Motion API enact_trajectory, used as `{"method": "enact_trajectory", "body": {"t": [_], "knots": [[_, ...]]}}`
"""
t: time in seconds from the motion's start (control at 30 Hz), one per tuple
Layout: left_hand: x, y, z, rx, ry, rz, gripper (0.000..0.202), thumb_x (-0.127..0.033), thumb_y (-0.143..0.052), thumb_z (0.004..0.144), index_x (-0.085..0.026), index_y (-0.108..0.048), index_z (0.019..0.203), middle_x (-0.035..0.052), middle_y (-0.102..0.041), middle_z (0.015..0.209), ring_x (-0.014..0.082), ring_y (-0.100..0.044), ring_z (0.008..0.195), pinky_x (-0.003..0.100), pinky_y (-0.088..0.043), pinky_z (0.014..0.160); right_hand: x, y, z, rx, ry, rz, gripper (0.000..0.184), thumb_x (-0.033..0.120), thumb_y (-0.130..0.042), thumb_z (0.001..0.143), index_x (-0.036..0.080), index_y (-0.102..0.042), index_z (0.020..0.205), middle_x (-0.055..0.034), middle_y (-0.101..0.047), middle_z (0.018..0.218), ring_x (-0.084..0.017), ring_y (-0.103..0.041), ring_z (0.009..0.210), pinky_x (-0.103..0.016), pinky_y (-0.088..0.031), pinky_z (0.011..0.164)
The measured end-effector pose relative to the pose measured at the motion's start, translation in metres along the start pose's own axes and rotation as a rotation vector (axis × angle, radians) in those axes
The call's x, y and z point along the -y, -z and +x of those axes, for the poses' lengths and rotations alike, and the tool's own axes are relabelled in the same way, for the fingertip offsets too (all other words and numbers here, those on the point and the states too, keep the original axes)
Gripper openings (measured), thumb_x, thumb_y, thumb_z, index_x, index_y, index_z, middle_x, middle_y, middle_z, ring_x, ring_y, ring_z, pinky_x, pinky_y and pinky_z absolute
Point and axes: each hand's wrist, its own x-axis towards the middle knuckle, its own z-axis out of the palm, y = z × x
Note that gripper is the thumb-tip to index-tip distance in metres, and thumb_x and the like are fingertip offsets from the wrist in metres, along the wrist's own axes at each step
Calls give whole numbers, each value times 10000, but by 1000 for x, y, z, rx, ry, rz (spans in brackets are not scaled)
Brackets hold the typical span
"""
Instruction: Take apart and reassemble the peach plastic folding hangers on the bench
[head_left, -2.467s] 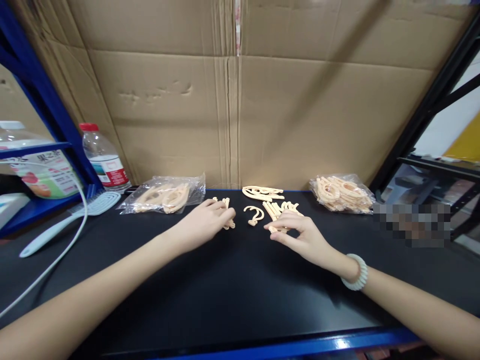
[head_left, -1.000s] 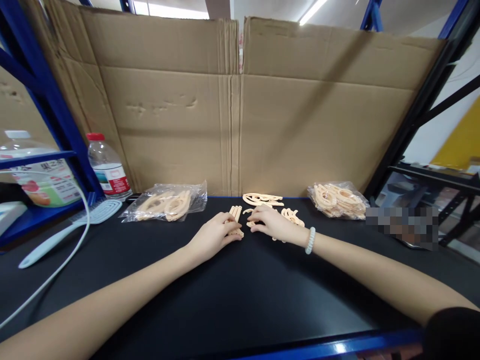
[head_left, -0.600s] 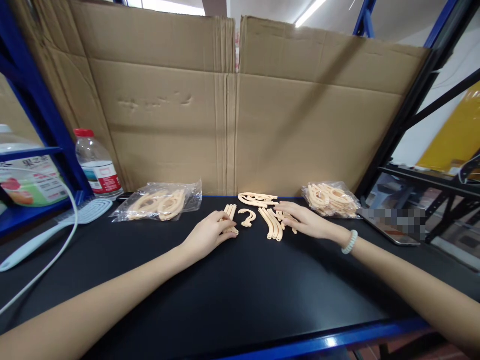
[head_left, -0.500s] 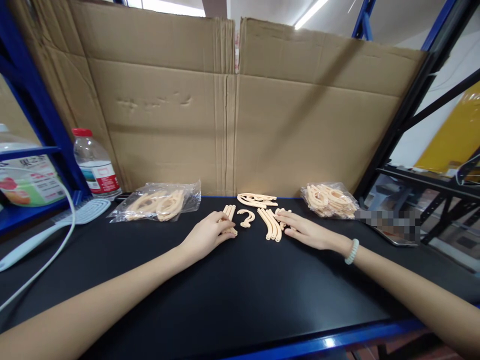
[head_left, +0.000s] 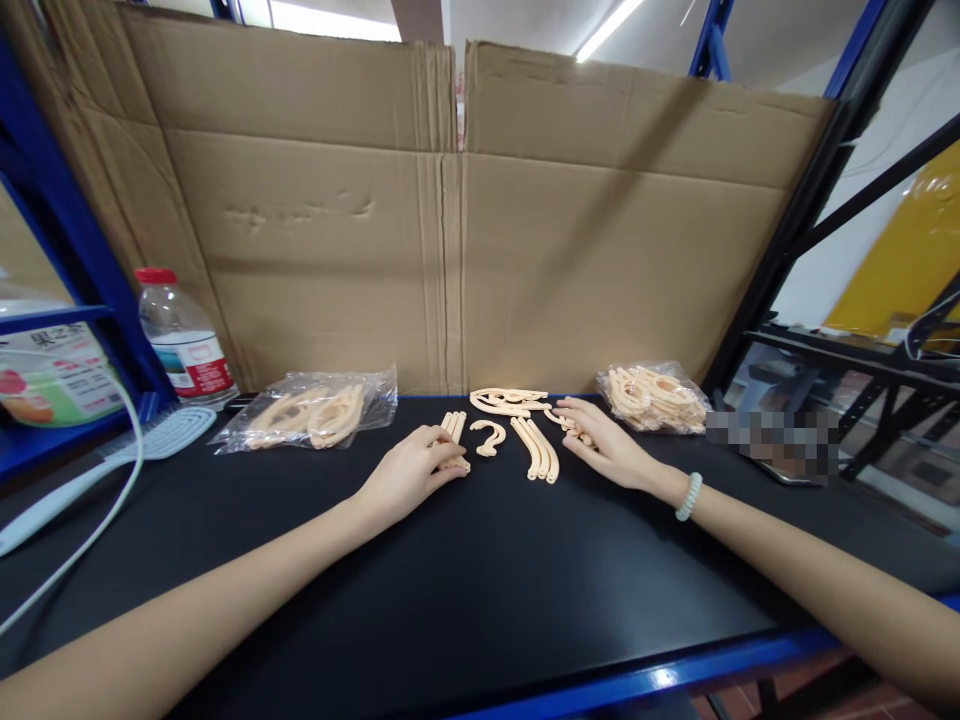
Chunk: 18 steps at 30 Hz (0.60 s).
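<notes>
Peach plastic parts lie at the back of a black table point(head_left: 465, 590). My left hand point(head_left: 409, 472) rests flat on a small stack of straight sticks point(head_left: 452, 432), fingers loosely curled over them. A single hook piece point(head_left: 488, 436) lies just right of that stack. Beside it is a row of long curved strips point(head_left: 540, 450). My right hand point(head_left: 606, 443), fingers stretched out, touches small curved pieces point(head_left: 568, 424) right of the strips. Flat looped pieces point(head_left: 508, 402) sit behind them.
A clear bag of parts point(head_left: 315, 412) lies at back left, another bag point(head_left: 652, 397) at back right. A water bottle point(head_left: 182, 340), a pale brush point(head_left: 90, 465) and a white cable point(head_left: 112, 500) are at the left. A cardboard wall point(head_left: 450, 230) closes the back.
My right hand moved from the middle, beside the left, out to the right, leaving the hook and curved strips uncovered. My left hand stayed on the sticks. The view shifted slightly.
</notes>
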Motion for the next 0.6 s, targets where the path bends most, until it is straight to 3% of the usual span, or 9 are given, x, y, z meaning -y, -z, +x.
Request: {"method": "enact_trajectory", "body": {"t": [0.1,0.23,0.47,0.6], "knots": [[0,-1,1,22,4,12,304,-397,-517,925,-182,-694,1047,80,-643,1042,232,-596,971,369,-515,836,29,-1,6,140,132,67,471,356,-403,985,183,-384,1423,-125,-372,1487,-235,-268,1412,-480,-279,1150],[1,-1,1,38,19,29,306,-397,-529,919,-181,-690,1064,85,-639,1056,240,-594,986,378,-511,855,48,-9,11,318,140,124,472,358,-356,999,173,-402,1431,-106,-391,1484,-226,-273,1413,-449,-261,1169],[3,-3,0,24,42,11,280,-383,-572,896,-191,-698,1057,80,-638,1066,239,-600,987,373,-512,862,21,-17,4,305,25,111,468,333,-327,1005,144,-416,1424,-115,-401,1476,-230,-281,1410,-468,-261,1166],[5,-5,3,8,49,2,275,-378,-590,884,-187,-701,1049,79,-642,1057,239,-603,980,376,-513,863,13,-22,5,271,50,95,442,322,-327,1005,163,-450,1398,-113,-444,1448,-218,-330,1389,-468,-299,1150]]}}
